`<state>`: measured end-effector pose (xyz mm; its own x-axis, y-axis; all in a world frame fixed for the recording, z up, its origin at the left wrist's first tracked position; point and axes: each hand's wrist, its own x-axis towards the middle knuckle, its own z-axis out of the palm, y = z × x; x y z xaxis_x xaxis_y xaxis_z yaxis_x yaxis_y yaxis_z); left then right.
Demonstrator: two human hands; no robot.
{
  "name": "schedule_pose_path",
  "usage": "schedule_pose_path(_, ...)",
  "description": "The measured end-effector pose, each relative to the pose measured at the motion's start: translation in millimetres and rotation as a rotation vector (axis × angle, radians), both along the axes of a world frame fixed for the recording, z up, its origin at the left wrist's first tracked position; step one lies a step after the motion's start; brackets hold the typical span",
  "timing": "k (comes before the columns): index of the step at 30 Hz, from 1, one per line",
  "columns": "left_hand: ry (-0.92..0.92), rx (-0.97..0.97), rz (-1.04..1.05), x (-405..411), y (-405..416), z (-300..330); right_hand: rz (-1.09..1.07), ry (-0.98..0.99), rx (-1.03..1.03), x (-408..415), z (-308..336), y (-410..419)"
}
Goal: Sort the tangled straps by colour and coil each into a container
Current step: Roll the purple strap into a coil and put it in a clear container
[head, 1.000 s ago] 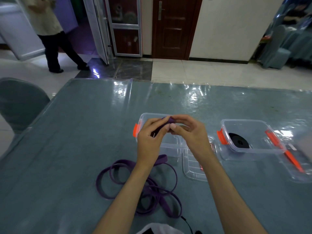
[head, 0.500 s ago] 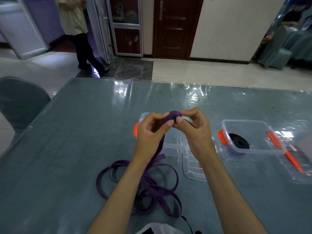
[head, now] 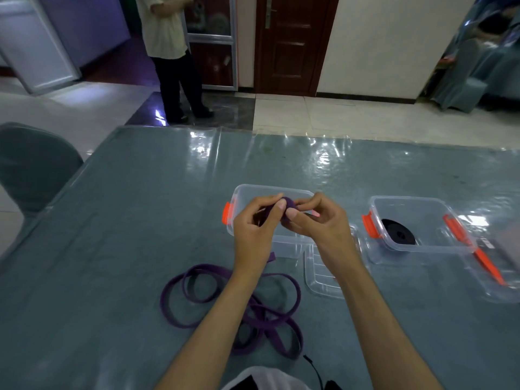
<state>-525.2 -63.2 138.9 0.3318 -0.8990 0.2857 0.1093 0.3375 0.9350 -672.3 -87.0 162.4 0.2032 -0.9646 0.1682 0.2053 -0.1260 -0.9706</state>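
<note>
While both forearms reach up from the bottom edge of the frame, the left hand (head: 254, 229) and the right hand (head: 318, 223) meet just above centre, each pinching the purple strap (head: 288, 208). A small, tight roll of that strap sits between the fingertips of both hands, the left thumb and forefinger closed on one side of it and the right thumb and fingers curled on the other. From the roll the strap runs down behind the left wrist to a loose heap of purple loops lying on the tabletop (head: 126, 220) in the lower centre of the frame, partly covered by the left forearm.

Directly behind the hands stands a clear container (head: 242, 192) with an orange clip on its left end; what it holds cannot be seen past the hands. Its clear lid (head: 319, 280) lies flat just below and right of it, under the right wrist. To the right of centre a second clear container (head: 439, 204) with orange clips holds a coiled black strap (head: 398, 236).

At the left edge is a grey-covered chair (head: 31, 167). In the upper left a person (head: 168, 52) in a pale shirt and dark trousers stands on the floor near a dark wooden door (head: 292, 43).
</note>
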Motion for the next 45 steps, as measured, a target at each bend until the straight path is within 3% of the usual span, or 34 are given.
schedule_pose_path(7,-0.178,-0.031,-0.058,0.7,-3.7,9.6,-0.093,-0.106,-0.051,-1.0,6.3,1.1)
schedule_pose_path(11,-0.236,-0.085,-0.041,4.2,-4.0,12.9,-0.079,-0.010,-0.037,-3.3,9.3,0.2)
schedule_pose_path(17,-0.075,-0.071,0.005,-3.1,1.6,13.7,-0.076,0.031,-0.090,-3.7,19.4,-2.7)
schedule_pose_path(22,-0.042,-0.058,-0.095,6.2,-4.0,21.3,-0.089,-0.074,-0.094,4.3,19.3,-1.2)
schedule_pose_path(27,-0.101,-0.071,-0.098,20.3,-6.9,25.7,-0.057,-0.020,-0.018,2.2,20.6,-0.8)
schedule_pose_path(31,-0.068,-0.063,-0.073,16.4,-3.6,22.1,-0.094,0.059,-0.134,1.1,29.1,-4.9)
schedule_pose_path(36,-0.143,-0.038,-0.176,28.9,-5.7,31.9,-0.107,-0.014,-0.142,2.1,25.1,-4.2)
schedule_pose_path(40,-0.140,-0.090,-0.119,28.8,-3.8,33.2,-0.108,0.111,-0.126,-3.4,23.3,-11.3)
schedule_pose_path(45,-0.094,-0.061,-0.098,23.4,-0.8,31.0,-0.155,0.005,-0.141,3.1,21.8,-2.7)
